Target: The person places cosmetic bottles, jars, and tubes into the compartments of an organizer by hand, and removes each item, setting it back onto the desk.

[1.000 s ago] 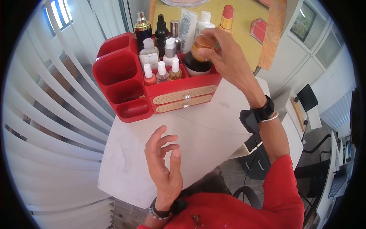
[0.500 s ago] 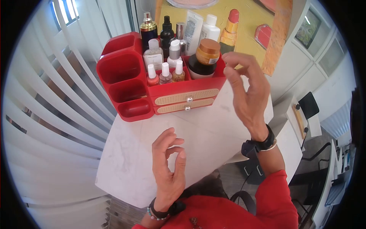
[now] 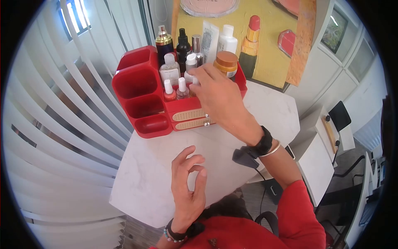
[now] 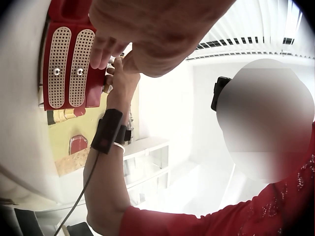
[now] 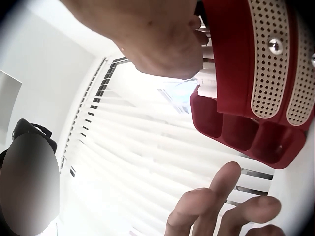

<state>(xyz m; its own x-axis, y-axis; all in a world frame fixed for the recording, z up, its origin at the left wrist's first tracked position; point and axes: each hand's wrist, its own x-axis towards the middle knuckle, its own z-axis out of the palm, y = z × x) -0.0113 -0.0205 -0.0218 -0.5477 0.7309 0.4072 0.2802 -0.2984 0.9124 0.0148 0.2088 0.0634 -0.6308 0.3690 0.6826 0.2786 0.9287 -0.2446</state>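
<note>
A red cosmetics organizer [image 3: 137, 85] stands on the white table. My right hand [image 3: 224, 97] reaches over its front edge, its fingertips pinching the white cap of the rightmost nail polish bottle [image 3: 195, 81]; most of that bottle is hidden by the hand. Two more nail polish bottles, a coral one [image 3: 169, 92] and a clear one [image 3: 182, 89], stand to its left. An amber jar [image 3: 226, 62] with a copper-coloured lid sits behind the right hand. My left hand [image 3: 186, 191] hovers over the table's near part, fingers loosely bent, holding nothing.
Behind the nail polish stand a clear bottle [image 3: 170, 71], a dark spray bottle [image 3: 183, 49], a white tube [image 3: 210, 41] and a white bottle [image 3: 227, 40]. A painting with a lipstick [image 3: 251, 39] leans behind the organizer. Vertical blinds [image 3: 62, 137] hang at left.
My right hand let go of the amber jar, leaving it on the black-lidded jar, drew back to the right, then moved left to the nail polish bottles. The left hand stayed nearly in place.
</note>
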